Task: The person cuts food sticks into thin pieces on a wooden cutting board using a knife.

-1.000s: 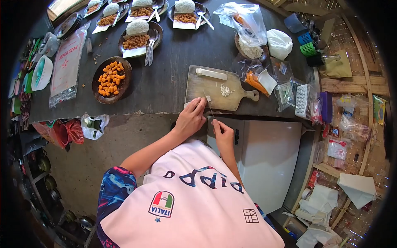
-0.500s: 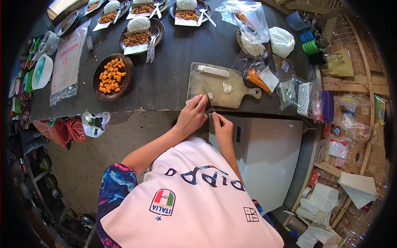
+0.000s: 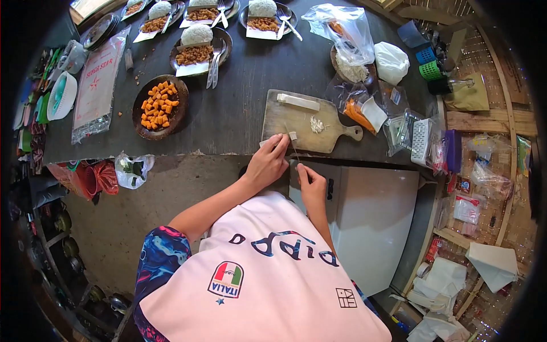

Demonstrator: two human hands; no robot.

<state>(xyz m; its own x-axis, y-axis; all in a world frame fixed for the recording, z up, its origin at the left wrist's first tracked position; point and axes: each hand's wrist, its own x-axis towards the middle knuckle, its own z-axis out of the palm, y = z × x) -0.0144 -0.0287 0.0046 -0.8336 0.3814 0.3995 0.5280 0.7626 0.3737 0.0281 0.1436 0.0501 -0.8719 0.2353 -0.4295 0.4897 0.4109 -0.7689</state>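
Note:
A wooden cutting board [image 3: 330, 137] lies at the table's front edge, its handle to the right. On it are a long white block [image 3: 298, 102], a small pile of thin white slivers [image 3: 317, 125] and a small white piece [image 3: 293, 135] beside the blade. My left hand [image 3: 269, 162] presses its fingers down on a pale piece at the board's lower left corner, mostly hidden under them. My right hand [image 3: 310, 179] is closed round the handle of a thin knife [image 3: 296, 151], whose blade points away over the board.
A dark bowl [image 3: 181, 114] of orange cubes stands left on the dark table [image 3: 239, 97]. Plates of rice with cutlery line the back. Right of the board lie a bag of orange sticks [image 3: 358, 115], a bowl of white shreds [image 3: 352, 72] and plastic bags.
The whole view has shifted slightly, moving the table items a little right in the picture. Both hands stay at the board's front left corner with the same grips.

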